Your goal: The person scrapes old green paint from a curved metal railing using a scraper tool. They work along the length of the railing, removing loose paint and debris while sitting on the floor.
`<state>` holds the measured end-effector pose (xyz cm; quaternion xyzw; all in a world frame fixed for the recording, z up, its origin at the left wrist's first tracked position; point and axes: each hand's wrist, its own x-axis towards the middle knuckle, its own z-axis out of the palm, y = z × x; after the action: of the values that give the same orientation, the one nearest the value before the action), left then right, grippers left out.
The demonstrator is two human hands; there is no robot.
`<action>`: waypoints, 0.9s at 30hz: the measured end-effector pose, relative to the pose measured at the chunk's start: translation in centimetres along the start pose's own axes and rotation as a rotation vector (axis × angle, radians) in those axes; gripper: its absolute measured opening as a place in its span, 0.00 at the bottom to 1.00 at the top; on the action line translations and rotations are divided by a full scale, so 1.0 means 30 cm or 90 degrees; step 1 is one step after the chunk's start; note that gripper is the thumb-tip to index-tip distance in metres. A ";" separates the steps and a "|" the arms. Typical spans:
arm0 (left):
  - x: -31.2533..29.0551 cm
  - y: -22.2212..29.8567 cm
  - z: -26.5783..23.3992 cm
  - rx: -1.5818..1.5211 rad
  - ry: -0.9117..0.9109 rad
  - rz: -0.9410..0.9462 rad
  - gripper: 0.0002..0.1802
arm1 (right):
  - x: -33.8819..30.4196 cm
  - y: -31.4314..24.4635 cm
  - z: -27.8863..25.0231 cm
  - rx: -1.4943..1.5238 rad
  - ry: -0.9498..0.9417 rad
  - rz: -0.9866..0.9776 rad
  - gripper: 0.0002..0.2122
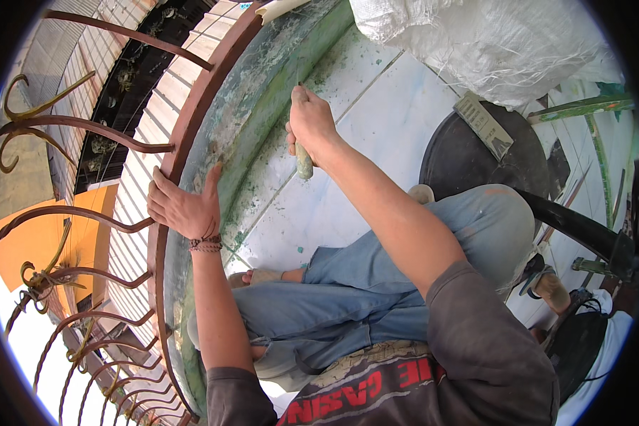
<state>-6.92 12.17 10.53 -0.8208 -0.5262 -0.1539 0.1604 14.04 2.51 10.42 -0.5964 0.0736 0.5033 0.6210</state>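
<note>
My right hand (309, 122) is closed round the pale, green-smeared handle of a scraper (304, 165). Its thin blade shows nearly edge-on beyond my fist, close to the low curved wall (259, 117) with worn, flaking green paint. My left hand (184, 204) lies with fingers spread over the brown metal rail (192, 117) on top of that wall, thumb pointing along the inner side. A braided bracelet is on the left wrist. Green paint flakes (245, 226) are scattered on the white tiled floor (366, 135) at the wall's foot.
Curled brown railing bars (85, 124) bulge outward at left. A white woven sack (483, 42) fills the far right. Beside my bent knee stands a round black seat (451, 153) with a flat box-like piece (483, 126) on it. Another person's foot (550, 291) shows at right.
</note>
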 end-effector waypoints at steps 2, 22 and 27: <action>0.010 0.005 -0.005 -0.009 0.004 0.002 0.61 | 0.005 -0.009 -0.007 0.007 -0.032 0.004 0.21; 0.011 0.003 0.009 -0.009 0.007 0.008 0.62 | 0.015 0.069 0.036 -0.102 0.005 -0.115 0.24; 0.008 -0.003 0.004 -0.014 0.010 0.005 0.62 | 0.028 0.000 0.007 -0.092 0.008 -0.101 0.24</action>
<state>-6.88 12.45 10.55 -0.8235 -0.5197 -0.1656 0.1563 14.35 3.14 9.90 -0.6468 -0.0068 0.4530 0.6135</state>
